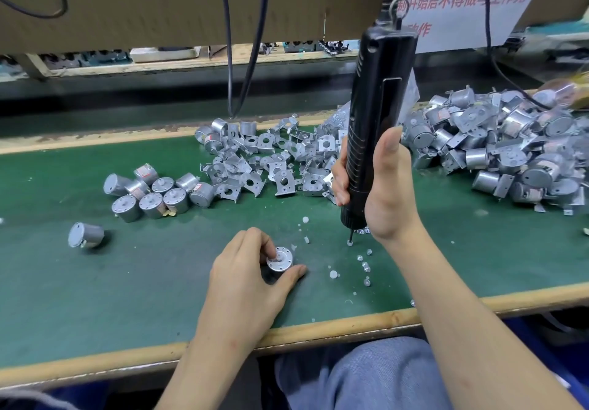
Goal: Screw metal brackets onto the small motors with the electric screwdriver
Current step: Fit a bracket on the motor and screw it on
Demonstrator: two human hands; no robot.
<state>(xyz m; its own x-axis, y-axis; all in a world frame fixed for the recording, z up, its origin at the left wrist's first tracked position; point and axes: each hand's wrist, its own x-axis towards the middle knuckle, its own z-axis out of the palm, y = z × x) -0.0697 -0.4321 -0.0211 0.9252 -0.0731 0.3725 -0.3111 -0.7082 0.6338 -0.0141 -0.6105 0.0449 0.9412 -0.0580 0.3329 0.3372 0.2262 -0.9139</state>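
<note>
The left hand (pixel 245 269) pinched one motor (pixel 279 259), upright on the mat (pixel 127 282) near its front edge. The right hand (pixel 387 196) had its fingers curled round one screwdriver (pixel 379 107), whose tip stood on a screw (pixel 349 243). Nine loose motors (pixel 156 191) were clustered at the left, with a lone motor (pixel 84 234) apart. The heaped brackets (pixel 271 158) were too many to count.

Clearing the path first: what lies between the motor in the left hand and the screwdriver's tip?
Head view: between motor and screwdriver tip, only tiny white bits on green mat.

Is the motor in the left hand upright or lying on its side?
Upright: the motor shows its round shaft face upward, while the left hand grips its sides.
</note>
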